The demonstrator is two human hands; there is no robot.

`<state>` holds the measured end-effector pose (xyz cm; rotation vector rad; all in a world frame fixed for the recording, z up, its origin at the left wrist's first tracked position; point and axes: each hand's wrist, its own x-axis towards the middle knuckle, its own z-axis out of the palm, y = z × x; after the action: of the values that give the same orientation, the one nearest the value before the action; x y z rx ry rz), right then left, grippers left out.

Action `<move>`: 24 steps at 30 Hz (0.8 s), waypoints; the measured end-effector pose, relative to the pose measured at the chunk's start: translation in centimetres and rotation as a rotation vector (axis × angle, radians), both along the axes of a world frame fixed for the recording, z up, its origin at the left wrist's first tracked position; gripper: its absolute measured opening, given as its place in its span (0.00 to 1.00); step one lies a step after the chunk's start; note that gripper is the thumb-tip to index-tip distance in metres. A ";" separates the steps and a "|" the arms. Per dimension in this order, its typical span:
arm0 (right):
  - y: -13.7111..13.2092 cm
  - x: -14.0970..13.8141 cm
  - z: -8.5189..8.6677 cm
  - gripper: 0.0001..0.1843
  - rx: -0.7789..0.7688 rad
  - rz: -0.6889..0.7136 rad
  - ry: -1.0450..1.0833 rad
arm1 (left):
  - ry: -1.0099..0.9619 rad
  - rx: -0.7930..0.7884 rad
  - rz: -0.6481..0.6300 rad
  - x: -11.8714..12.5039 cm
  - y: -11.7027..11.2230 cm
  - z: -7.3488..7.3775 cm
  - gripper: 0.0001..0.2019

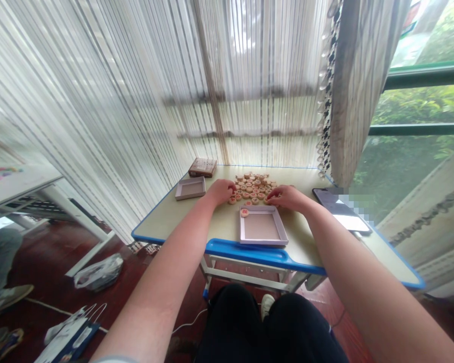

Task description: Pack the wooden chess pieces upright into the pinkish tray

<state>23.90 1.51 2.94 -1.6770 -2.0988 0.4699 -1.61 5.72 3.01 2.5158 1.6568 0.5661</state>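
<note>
Several round wooden chess pieces (252,185) with red and dark marks lie in a loose pile at the far middle of the desk (181,217). My left hand (221,191) rests at the pile's left edge, fingers curled onto the pieces. At the pile's right front edge is my right hand (285,196), its fingers bent down on pieces. A shallow pale box tray (263,242) sits just in front of the pile, with one red-marked piece (244,213) in its far left corner.
A second shallow tray (190,188) and a dark brown box (203,167) lie at the desk's far left. A phone (342,209) lies at the right. Striped curtains hang behind. Bags lie on the floor at left, beside another table.
</note>
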 end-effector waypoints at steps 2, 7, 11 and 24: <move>0.1 0.0 0.0 0.17 0.032 -0.012 -0.019 | -0.002 0.009 -0.006 0.0 0.0 0.0 0.16; 0.1 0.0 -0.1 0.18 0.008 0.026 -0.018 | 0.008 0.013 -0.017 0.0 0.0 0.0 0.16; 0.1 -0.1 -0.2 0.14 0.013 0.024 -0.016 | 0.011 0.004 -0.015 0.0 0.2 0.0 0.16; -4.6 -3.8 2.8 0.10 0.231 0.467 -0.088 | 0.010 0.021 -0.024 0.1 -0.1 0.2 0.16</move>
<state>20.06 -3.06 5.78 -1.0958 -2.5049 0.2747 -1.55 5.57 3.17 2.5533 1.6299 0.5724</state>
